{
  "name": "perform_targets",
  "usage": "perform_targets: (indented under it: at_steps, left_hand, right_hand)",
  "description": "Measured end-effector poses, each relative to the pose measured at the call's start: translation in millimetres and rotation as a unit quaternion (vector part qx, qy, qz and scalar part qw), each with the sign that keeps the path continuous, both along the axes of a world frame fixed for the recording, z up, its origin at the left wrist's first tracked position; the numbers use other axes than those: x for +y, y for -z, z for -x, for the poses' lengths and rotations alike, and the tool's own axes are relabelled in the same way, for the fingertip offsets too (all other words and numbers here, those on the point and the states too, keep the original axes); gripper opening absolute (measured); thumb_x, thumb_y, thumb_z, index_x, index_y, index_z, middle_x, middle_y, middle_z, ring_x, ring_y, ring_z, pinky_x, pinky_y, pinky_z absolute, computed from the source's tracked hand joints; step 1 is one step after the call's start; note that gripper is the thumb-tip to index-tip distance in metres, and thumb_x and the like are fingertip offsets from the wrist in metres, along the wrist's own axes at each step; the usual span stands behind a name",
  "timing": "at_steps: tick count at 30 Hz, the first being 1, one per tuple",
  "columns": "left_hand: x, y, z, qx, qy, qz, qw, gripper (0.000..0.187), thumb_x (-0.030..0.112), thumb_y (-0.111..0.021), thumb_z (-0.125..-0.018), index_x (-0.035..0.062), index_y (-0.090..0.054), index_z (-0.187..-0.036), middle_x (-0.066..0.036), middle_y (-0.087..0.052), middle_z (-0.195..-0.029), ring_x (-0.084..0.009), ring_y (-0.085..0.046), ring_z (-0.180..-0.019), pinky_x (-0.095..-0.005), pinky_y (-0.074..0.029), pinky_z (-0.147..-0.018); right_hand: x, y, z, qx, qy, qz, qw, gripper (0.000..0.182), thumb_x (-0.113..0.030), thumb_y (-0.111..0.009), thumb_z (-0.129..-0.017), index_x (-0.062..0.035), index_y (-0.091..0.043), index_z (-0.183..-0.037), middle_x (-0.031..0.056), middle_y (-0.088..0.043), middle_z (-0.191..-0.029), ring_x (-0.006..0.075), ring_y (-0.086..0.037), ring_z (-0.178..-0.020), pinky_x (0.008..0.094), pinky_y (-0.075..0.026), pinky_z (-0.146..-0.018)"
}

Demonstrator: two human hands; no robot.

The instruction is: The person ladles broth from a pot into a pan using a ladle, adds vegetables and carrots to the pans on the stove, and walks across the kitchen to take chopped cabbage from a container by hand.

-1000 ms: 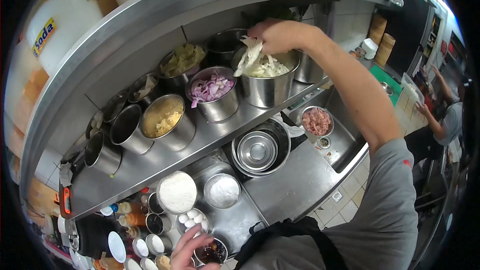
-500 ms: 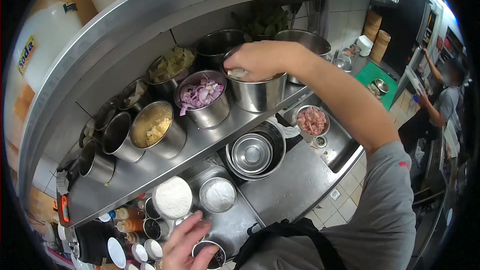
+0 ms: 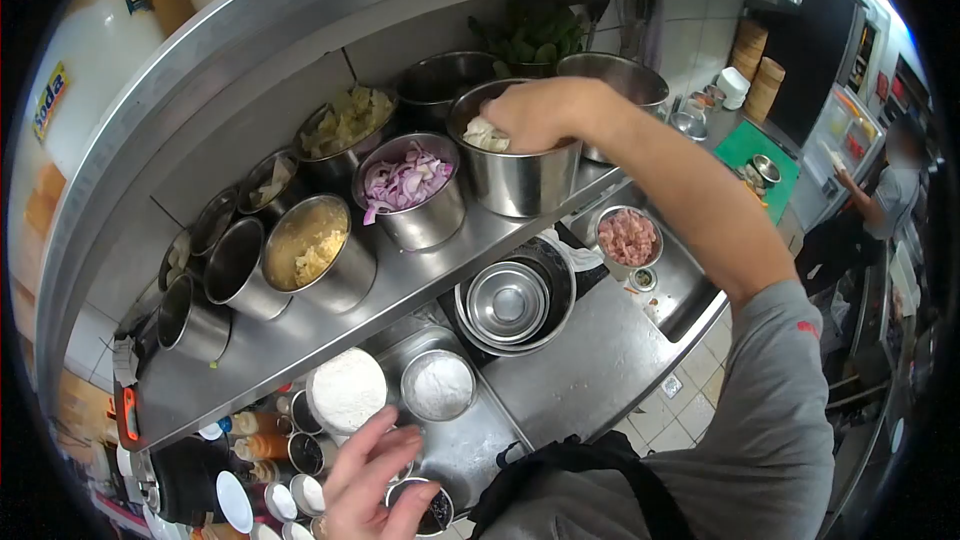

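My right hand [image 3: 535,112] reaches down into a large steel pot [image 3: 520,177] on the shelf, with its fingers hidden below the rim. Pale, whitish pieces [image 3: 486,136] show in the pot beside that hand; their kind I cannot make out. Low in the view, my left hand [image 3: 370,485] is open, fingers apart and holding nothing. It hovers near a bowl of white powder [image 3: 346,390] and over a small steel container with dark contents [image 3: 434,514]. Left of the large pot stands a steel pot of sliced red onion [image 3: 408,181].
Further along the shelf are a pot of chopped yellowish food [image 3: 318,258] and one of pale green leaves [image 3: 348,123]. Below sit nested steel bowls [image 3: 508,304], a bowl of raw meat pieces [image 3: 628,237] and another powder bowl [image 3: 438,385]. A co-worker [image 3: 885,200] stands at right.
My right hand has shifted slightly right and deeper into the pot, and more pale pieces show. My left hand stays nearly still. The co-worker's raised arm has lowered by an opened fridge.
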State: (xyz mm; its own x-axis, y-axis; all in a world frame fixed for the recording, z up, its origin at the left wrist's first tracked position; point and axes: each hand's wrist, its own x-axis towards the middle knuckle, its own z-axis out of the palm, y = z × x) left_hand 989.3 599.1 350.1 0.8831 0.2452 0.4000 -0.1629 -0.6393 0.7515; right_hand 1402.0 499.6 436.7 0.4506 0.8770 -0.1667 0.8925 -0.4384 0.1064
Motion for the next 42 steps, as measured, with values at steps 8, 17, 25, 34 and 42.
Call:
perform_targets:
  at_steps: [8,17,25,34,42]
  left_hand:
    - [-14.9,-6.0,-105.7,-0.121,0.041,-0.168,0.977,0.038,0.011,-0.078,-0.081,0.0022,-0.068,-0.116,-0.015,-0.061,-0.131,-0.0258,-0.070,-0.098,-0.0345,-0.056,-0.082]
    - [-19.5,-31.7,-187.1,-0.122,-0.079,-0.323,0.935,0.029,0.015,-0.072,-0.087,0.0068,-0.067,-0.114,-0.014,-0.070,-0.100,-0.0340,-0.069,-0.081,-0.0424,-0.056,-0.069]
    - [-14.3,-37.4,-228.5,-0.137,-0.084,-0.385,0.909,0.020,0.016,-0.069,-0.088,0.0069,-0.067,-0.105,-0.010,-0.067,-0.095,-0.0332,-0.068,-0.081,-0.0443,-0.055,-0.068]
    - [-17.4,-32.2,-251.4,-0.169,-0.105,-0.387,0.901,0.017,0.016,-0.072,-0.083,0.0058,-0.061,-0.092,-0.011,-0.067,-0.087,-0.0325,-0.067,-0.083,-0.0455,-0.053,-0.069]
    - [-16.6,-34.4,-252.5,-0.179,-0.101,-0.378,0.903,0.018,0.018,-0.072,-0.083,0.0061,-0.061,-0.091,-0.011,-0.067,-0.084,-0.0328,-0.066,-0.082,-0.0462,-0.053,-0.068]
  right_hand:
    - [-5.6,21.3,-18.0,0.004,-0.045,-0.162,0.986,0.039,-0.022,-0.063,-0.081,-0.0033,-0.063,-0.115,0.0235,-0.069,-0.107,0.0396,-0.066,-0.102,0.0473,-0.053,-0.087]
    - [-23.9,-18.2,-27.9,-0.005,-0.073,-0.162,0.984,0.055,-0.037,-0.073,-0.078,-0.0033,-0.063,-0.120,0.0186,-0.069,-0.113,0.0356,-0.066,-0.105,0.0410,-0.052,-0.091]
    - [-16.3,-13.9,-4.3,0.075,0.069,-0.017,0.995,0.061,-0.044,-0.069,-0.084,0.0025,-0.060,-0.124,0.0231,-0.068,-0.115,0.0362,-0.066,-0.109,0.0425,-0.052,-0.091]
    - [-4.1,19.6,-5.2,0.012,0.035,-0.064,0.997,0.042,-0.033,-0.066,-0.085,-0.0005,-0.065,-0.112,0.0236,-0.069,-0.109,0.0389,-0.066,-0.107,0.0459,-0.052,-0.089]
    - [-13.1,12.4,-7.0,0.036,-0.023,-0.137,0.990,0.040,-0.031,-0.076,-0.076,-0.0021,-0.067,-0.103,0.0199,-0.071,-0.097,0.0363,-0.068,-0.095,0.0445,-0.053,-0.081]
